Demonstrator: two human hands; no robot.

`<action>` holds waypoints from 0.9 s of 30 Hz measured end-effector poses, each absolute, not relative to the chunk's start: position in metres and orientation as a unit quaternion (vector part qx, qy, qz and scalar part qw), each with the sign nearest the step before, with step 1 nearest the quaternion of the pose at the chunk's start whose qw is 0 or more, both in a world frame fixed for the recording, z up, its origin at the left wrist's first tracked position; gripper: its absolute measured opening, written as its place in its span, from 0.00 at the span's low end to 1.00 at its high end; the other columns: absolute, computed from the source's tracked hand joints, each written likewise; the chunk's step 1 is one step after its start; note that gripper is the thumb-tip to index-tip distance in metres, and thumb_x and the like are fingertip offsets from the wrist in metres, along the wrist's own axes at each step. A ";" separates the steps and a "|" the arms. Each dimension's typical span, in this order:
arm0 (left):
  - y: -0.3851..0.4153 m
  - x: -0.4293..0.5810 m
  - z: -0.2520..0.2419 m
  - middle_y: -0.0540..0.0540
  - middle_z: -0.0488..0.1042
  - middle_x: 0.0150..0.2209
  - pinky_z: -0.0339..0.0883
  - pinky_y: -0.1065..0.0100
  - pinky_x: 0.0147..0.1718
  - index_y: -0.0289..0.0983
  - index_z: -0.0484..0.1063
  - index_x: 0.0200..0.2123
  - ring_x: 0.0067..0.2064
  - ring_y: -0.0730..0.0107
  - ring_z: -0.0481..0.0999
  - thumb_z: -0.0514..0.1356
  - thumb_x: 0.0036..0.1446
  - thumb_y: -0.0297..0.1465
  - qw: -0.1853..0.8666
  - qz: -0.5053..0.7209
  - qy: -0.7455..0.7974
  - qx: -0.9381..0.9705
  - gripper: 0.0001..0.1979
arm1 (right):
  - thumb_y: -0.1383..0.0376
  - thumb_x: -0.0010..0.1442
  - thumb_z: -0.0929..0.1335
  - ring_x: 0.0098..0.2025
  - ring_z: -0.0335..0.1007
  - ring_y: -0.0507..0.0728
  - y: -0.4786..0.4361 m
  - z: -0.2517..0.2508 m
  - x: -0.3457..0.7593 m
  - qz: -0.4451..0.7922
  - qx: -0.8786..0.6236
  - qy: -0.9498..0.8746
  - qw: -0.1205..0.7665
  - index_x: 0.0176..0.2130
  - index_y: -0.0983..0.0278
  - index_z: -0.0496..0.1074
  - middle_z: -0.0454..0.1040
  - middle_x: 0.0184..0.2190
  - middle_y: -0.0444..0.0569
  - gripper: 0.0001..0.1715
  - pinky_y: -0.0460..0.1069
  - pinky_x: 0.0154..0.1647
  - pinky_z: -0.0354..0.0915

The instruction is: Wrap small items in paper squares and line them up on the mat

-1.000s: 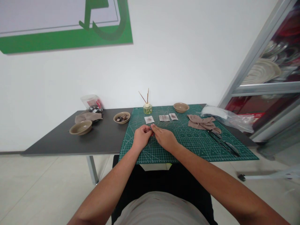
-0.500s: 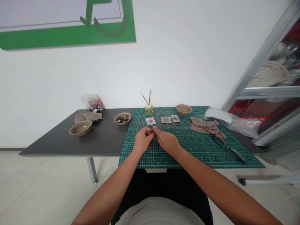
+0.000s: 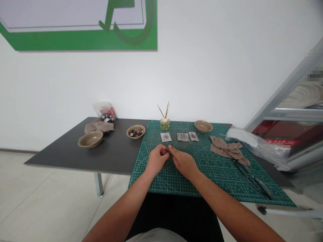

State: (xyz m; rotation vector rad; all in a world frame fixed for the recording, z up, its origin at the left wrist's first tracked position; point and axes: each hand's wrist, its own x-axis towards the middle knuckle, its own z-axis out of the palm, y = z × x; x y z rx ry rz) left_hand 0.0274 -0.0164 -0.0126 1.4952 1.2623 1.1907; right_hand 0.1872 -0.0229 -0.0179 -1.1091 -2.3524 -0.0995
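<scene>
My left hand (image 3: 156,159) and my right hand (image 3: 183,162) meet over the green cutting mat (image 3: 212,168), fingertips pinched together on something too small to make out. Both hands rest low on the mat. Just beyond them lie three small sachets (image 3: 183,136) in a row. A little glass diffuser bottle with reed sticks (image 3: 165,122) stands behind the sachets.
A beige cloth (image 3: 227,149) and long black scissors (image 3: 253,179) lie on the mat's right side, beside a clear plastic bag (image 3: 254,144). Tan bowls (image 3: 90,139) (image 3: 136,131) (image 3: 203,126), another cloth (image 3: 99,126) and a plastic jar (image 3: 104,111) are on the dark table (image 3: 75,154).
The camera has tilted and shifted, so the table sits lower and further right in view. My two hands stay pinched together at the same spot on the mat.
</scene>
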 end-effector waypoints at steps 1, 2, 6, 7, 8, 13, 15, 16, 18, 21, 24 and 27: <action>-0.016 0.028 -0.013 0.53 0.71 0.23 0.63 0.72 0.28 0.37 0.68 0.30 0.26 0.74 0.71 0.60 0.49 0.29 0.416 0.473 0.501 0.594 0.03 | 0.76 0.60 0.59 0.55 0.70 0.57 -0.023 -0.018 0.187 -0.033 -0.410 -0.872 0.266 0.61 0.69 0.60 0.70 0.56 0.57 0.30 0.52 0.53 0.69; -0.015 0.028 -0.013 0.53 0.71 0.23 0.63 0.72 0.28 0.37 0.68 0.30 0.26 0.74 0.70 0.59 0.49 0.28 0.417 0.472 0.500 0.594 0.03 | 0.75 0.60 0.59 0.55 0.70 0.56 -0.023 -0.017 0.187 -0.029 -0.410 -0.872 0.266 0.61 0.68 0.60 0.70 0.56 0.56 0.30 0.52 0.53 0.69; -0.014 0.028 -0.015 0.53 0.70 0.23 0.62 0.72 0.27 0.37 0.68 0.30 0.26 0.74 0.70 0.59 0.49 0.28 0.417 0.470 0.497 0.599 0.03 | 0.74 0.61 0.58 0.54 0.70 0.56 -0.024 -0.016 0.187 -0.013 -0.422 -0.867 0.267 0.61 0.68 0.61 0.70 0.56 0.56 0.29 0.52 0.53 0.69; -0.014 0.029 -0.016 0.53 0.70 0.23 0.62 0.72 0.28 0.37 0.68 0.30 0.26 0.74 0.70 0.59 0.48 0.27 0.417 0.468 0.498 0.600 0.03 | 0.74 0.62 0.58 0.54 0.71 0.56 -0.025 -0.016 0.187 -0.010 -0.425 -0.865 0.267 0.61 0.68 0.62 0.71 0.55 0.56 0.28 0.52 0.53 0.69; -0.014 0.029 -0.016 0.53 0.70 0.23 0.62 0.72 0.28 0.37 0.68 0.30 0.26 0.74 0.70 0.59 0.48 0.27 0.418 0.466 0.497 0.600 0.03 | 0.74 0.62 0.58 0.54 0.71 0.56 -0.025 -0.016 0.187 -0.007 -0.429 -0.863 0.267 0.61 0.69 0.62 0.71 0.55 0.56 0.28 0.52 0.52 0.70; -0.014 0.028 -0.015 0.53 0.70 0.23 0.62 0.72 0.28 0.37 0.68 0.30 0.26 0.74 0.70 0.58 0.48 0.27 0.422 0.467 0.491 0.602 0.03 | 0.74 0.62 0.58 0.54 0.71 0.56 -0.026 -0.017 0.187 -0.006 -0.433 -0.863 0.261 0.61 0.69 0.62 0.70 0.56 0.55 0.29 0.52 0.53 0.69; -0.014 0.027 -0.015 0.54 0.70 0.23 0.62 0.72 0.29 0.37 0.68 0.30 0.26 0.74 0.71 0.58 0.48 0.27 0.421 0.466 0.487 0.608 0.03 | 0.74 0.61 0.58 0.55 0.70 0.56 -0.025 -0.017 0.186 -0.010 -0.431 -0.865 0.257 0.61 0.68 0.61 0.69 0.57 0.54 0.29 0.52 0.53 0.69; -0.014 0.027 -0.015 0.54 0.70 0.23 0.62 0.72 0.29 0.37 0.68 0.30 0.26 0.74 0.71 0.58 0.48 0.27 0.421 0.464 0.484 0.610 0.03 | 0.75 0.61 0.58 0.55 0.70 0.56 -0.025 -0.018 0.186 -0.012 -0.431 -0.865 0.256 0.62 0.67 0.61 0.69 0.57 0.54 0.30 0.52 0.53 0.69; -0.013 0.026 -0.016 0.54 0.70 0.23 0.62 0.71 0.29 0.37 0.68 0.30 0.26 0.73 0.71 0.58 0.49 0.26 0.422 0.460 0.481 0.616 0.03 | 0.75 0.61 0.58 0.55 0.70 0.56 -0.025 -0.019 0.186 -0.019 -0.437 -0.863 0.252 0.62 0.66 0.60 0.69 0.57 0.53 0.31 0.52 0.53 0.69; -0.011 0.025 -0.016 0.53 0.71 0.23 0.62 0.71 0.29 0.37 0.68 0.30 0.26 0.73 0.71 0.58 0.48 0.26 0.413 0.454 0.482 0.625 0.04 | 0.74 0.61 0.59 0.53 0.71 0.56 -0.025 -0.020 0.185 -0.031 -0.449 -0.859 0.244 0.62 0.66 0.61 0.69 0.57 0.53 0.30 0.52 0.51 0.70; -0.010 0.025 -0.015 0.53 0.71 0.22 0.62 0.71 0.29 0.37 0.68 0.30 0.26 0.73 0.71 0.58 0.47 0.25 0.411 0.456 0.481 0.626 0.04 | 0.74 0.61 0.59 0.52 0.72 0.56 -0.026 -0.019 0.185 -0.039 -0.451 -0.860 0.236 0.61 0.68 0.61 0.69 0.57 0.54 0.29 0.52 0.51 0.70; -0.011 0.026 -0.013 0.53 0.72 0.23 0.63 0.71 0.29 0.36 0.69 0.30 0.26 0.73 0.72 0.58 0.46 0.25 0.434 0.458 0.481 0.608 0.04 | 0.74 0.61 0.59 0.52 0.72 0.56 -0.026 -0.018 0.184 -0.044 -0.455 -0.859 0.230 0.61 0.68 0.62 0.69 0.57 0.55 0.28 0.51 0.51 0.70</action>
